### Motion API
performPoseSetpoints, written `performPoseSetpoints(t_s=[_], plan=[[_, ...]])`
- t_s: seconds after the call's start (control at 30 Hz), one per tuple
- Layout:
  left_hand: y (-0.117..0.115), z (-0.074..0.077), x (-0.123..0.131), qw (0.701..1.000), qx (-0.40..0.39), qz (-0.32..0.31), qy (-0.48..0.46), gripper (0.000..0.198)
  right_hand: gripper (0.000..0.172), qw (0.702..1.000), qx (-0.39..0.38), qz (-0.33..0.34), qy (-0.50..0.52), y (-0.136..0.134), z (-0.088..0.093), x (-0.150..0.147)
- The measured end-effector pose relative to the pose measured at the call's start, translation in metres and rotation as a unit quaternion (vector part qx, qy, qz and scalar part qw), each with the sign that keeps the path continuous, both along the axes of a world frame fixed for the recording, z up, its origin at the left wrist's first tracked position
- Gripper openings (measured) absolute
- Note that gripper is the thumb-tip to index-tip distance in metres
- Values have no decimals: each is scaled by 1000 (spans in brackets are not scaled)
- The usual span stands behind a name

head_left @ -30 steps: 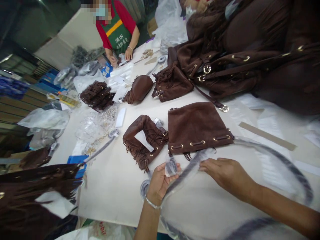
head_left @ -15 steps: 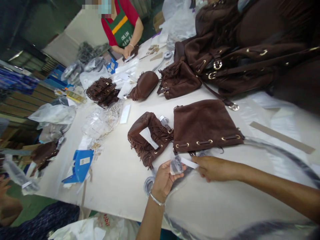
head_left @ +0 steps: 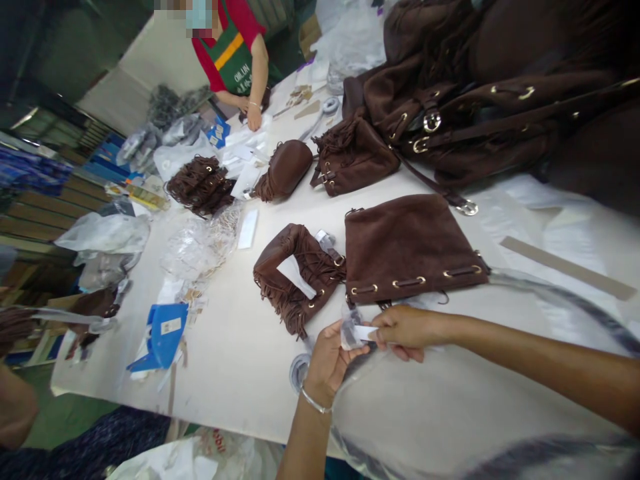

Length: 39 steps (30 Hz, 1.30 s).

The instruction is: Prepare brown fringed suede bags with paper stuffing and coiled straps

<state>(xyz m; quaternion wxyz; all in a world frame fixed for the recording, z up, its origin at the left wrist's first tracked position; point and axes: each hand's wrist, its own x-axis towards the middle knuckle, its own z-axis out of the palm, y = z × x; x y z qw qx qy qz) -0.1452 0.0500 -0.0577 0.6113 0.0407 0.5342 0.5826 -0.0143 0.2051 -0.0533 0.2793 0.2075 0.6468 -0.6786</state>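
Observation:
My left hand [head_left: 327, 360] is closed around a small clear plastic packet [head_left: 350, 331] with something dark inside it. My right hand [head_left: 403, 330] pinches a white strip [head_left: 367, 333] at the packet's edge, fingers pressed together. Both hands hover over the white table [head_left: 235, 360] near its front edge. A long plastic-wrapped dark strap [head_left: 560, 300] curves from under my hands to the right. Just beyond my hands lies a flat brown suede pouch [head_left: 405, 247] with gold eyelets, and left of it a fringed brown suede piece [head_left: 295, 273].
A pile of brown suede bags [head_left: 480, 93] fills the far right. More fringed pieces [head_left: 200, 183] and clear bags [head_left: 200, 243] lie mid-left, a blue card [head_left: 163, 333] near the left edge. A person in a red top and green apron [head_left: 233, 57] works at the far end.
My right hand has moved left from the wrapped strap to the packet, now pinching the white strip against it. The view shifted a little; the far person's hands moved.

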Motion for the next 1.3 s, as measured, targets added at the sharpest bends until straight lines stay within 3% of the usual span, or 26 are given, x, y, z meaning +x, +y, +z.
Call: performPoseSetpoints(t_s=[0.2,0.4,0.57,0.63,0.73,0.93,1.03,1.17,1.3], plan=[[0,0,-2,1000,-11,-14,11,30,30,993,-115,-5,30,4,-15,-8],[0,2,-2,999,14,-37,20,27,28,1000,-19,22,-3,2,-7,-27],[-2,-1,-6,999,-2,-35,-16,29,27,994,-87,34,57,7,-5,-26],[-3,-2,-7,999,-9,-29,-24,28,28,996,-72,29,54,5,-8,-25],[-5,-3,-4,1000,-10,-19,-18,28,35,999,-37,3,37,-5,-20,-25],[-7,-20,-6,1000,5,2,12,43,53,997,-39,-21,58,-22,-65,-30],[-9,-22,-5,999,14,13,28,49,51,999,-19,-1,45,-26,-70,-32],[-7,-19,-2,999,26,7,35,53,37,997,52,47,30,-26,-61,-34],[-3,-23,1,995,6,91,42,59,34,977,177,59,101,-23,-56,-35]])
